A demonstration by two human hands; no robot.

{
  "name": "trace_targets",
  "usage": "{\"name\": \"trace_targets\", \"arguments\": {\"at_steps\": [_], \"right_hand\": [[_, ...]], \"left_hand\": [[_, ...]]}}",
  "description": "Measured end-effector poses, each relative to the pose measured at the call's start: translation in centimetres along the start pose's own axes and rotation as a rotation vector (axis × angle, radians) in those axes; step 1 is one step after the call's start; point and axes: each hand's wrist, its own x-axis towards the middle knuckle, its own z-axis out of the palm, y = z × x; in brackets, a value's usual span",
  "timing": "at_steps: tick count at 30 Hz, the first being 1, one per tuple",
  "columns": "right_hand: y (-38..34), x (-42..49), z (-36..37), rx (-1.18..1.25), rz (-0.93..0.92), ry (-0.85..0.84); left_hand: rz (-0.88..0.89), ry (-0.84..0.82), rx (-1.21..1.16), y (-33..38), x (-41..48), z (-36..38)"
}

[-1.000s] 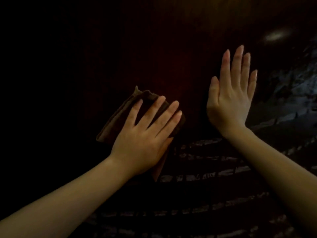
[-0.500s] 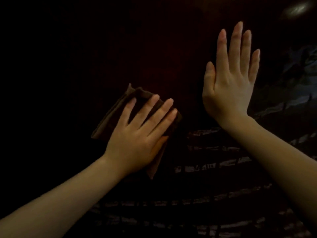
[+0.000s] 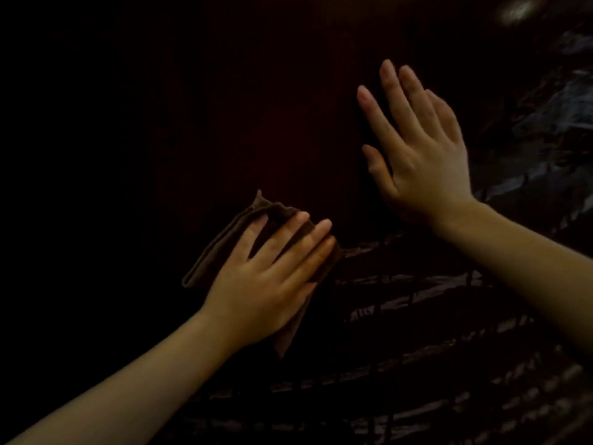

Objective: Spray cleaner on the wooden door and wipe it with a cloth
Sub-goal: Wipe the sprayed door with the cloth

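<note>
Head view: left hand (image 3: 263, 284) is pressing the cloth (image 3: 221, 248) flat against the wooden door (image 3: 256, 107).
Its fingers (image 3: 282, 236) are lying straight, pinching nothing; the right hand (image 3: 420, 155) is bracing open-palmed up-right of the cloth, apart.

Light: very dim; nearly black left of my left hand (image 3: 256, 284).
Glare (image 3: 518, 9): soft whitish spot high above my right hand (image 3: 420, 162), in the top corner.
Streaks (image 3: 417, 297): pale broken bands in rows, below my right hand.
Patches (image 3: 552, 114): bluish-grey, right of my right hand; I cannot tell what they are.
</note>
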Motion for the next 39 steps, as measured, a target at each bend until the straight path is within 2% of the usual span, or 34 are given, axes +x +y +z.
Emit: {"name": "trace_targets", "arguments": {"at_steps": [3, 8, 10, 12, 13, 18, 22, 25, 27, 30, 32, 33, 39], "right_hand": [[0.4, -0.3, 0.2, 0.022, -0.011, 0.035], [0.3, -0.6, 0.1, 0.049, 0.001, 0.033], [0.5, -0.3, -0.1, 0.046, -0.002, -0.015], [0.7, -0.3, -0.8, 0.082, 0.003, -0.055], [0.5, -0.6, -1.4, 0.150, 0.046, -0.056], [-4.2, -7.5, -6.2, 0.776, 0.588, 0.147], [-10.6, -10.6, -7.1, 1.308, 0.908, -0.008], [-12.5, -10.3, -6.2, 1.484, 0.966, -0.167], [-12.7, -10.0, -5.9, 1.428, 0.857, -0.299], [-13.0, -9.7, -5.6, 1.121, 0.644, -0.460], [-13.4, -9.6, -5.0, 0.760, 0.518, -0.305], [-13.6, -9.6, -4.5, 0.659, 0.489, -0.237], [-14.3, -8.3, -2.8, 0.512, 0.651, 0.018]], "left_hand": [[-0.082, -0.026, -0.040, 3.1, -1.1, 0.6], [0.250, -0.156, -0.058, 6.4, -2.1, 1.4], [0.215, -0.156, -0.060, 5.5, -1.3, 1.1], [0.085, -0.126, -0.060, 4.1, 0.0, 0.4], [0.025, -0.110, -0.055, 3.4, 0.8, 0.2], [-0.090, -0.115, -0.059, 1.1, 2.7, -0.7], [-0.113, -0.146, -0.114, 1.2, 2.5, -1.0], [-0.112, -0.141, -0.145, -0.2, 2.3, -1.3], [-0.093, -0.147, -0.157, -1.4, 1.7, -1.8], [-0.064, -0.160, -0.135, -3.1, 0.3, -2.1], [-0.069, -0.150, -0.115, -4.0, -0.5, -2.3], [-0.082, -0.133, -0.110, -4.4, -0.7, -2.5], [-0.241, 0.021, -0.261, -6.6, 2.3, -4.1]]}}
